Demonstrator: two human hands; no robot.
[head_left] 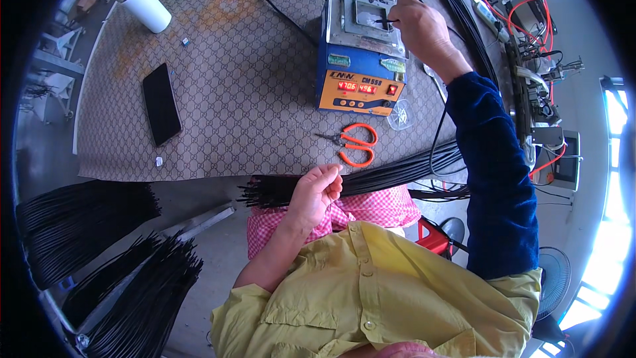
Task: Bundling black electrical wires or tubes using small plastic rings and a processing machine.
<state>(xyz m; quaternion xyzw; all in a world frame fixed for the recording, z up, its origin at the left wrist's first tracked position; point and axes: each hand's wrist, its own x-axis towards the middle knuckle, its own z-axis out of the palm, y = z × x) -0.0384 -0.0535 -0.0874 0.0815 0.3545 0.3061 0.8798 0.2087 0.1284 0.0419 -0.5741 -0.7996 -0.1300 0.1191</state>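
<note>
Daylight floods in from the windows (613,159) on my far right, blowing them out to white glare. The table (232,93) in front of me is evenly lit with soft shadows. The fisheye bends edges, and the rim goes black.

My table cover (252,79) is brown with a small repeating monogram pattern, and on it sit orange-handled scissors (358,146), a black phone (161,103) and a blue box (361,66) with an orange front. My shirt (371,292) is yellow-green, my right sleeve (497,179) deep blue, and the cloth (371,209) on my lap pink-and-white checked under black cables (397,176).
</note>
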